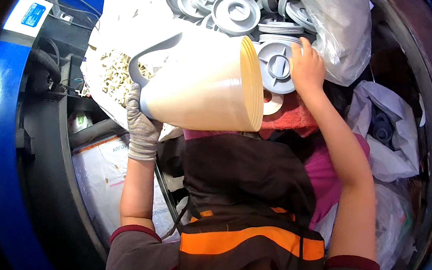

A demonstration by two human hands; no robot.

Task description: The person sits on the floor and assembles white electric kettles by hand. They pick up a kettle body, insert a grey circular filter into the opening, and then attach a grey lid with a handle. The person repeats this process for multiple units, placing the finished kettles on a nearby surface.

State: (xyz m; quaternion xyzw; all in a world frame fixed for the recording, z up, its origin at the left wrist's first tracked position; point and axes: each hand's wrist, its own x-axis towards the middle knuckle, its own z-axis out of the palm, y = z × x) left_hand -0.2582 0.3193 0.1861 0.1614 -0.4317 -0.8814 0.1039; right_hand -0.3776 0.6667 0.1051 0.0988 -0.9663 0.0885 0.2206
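Note:
In my left hand (142, 126), which wears a striped pale glove, is a cream-coloured pitcher (200, 82) with a grey handle (142, 60). The pitcher lies sideways, its base against my palm and its open mouth facing right. My bare right hand (309, 68) grips the right edge of a round grey lid (275, 70) with a raised ring and bar in its middle. This lid is just right of the pitcher's mouth, apart from its opening as far as I can see. My right thumb is partly hidden.
Many loose and stacked grey lids (235, 13) lie at the back, beside a clear plastic bag (341, 37). A sack of small beige pieces (109, 77) stands behind the pitcher. A tape roll (272, 105) rests on red cloth (295, 117). Blue machinery (0, 110) borders the left.

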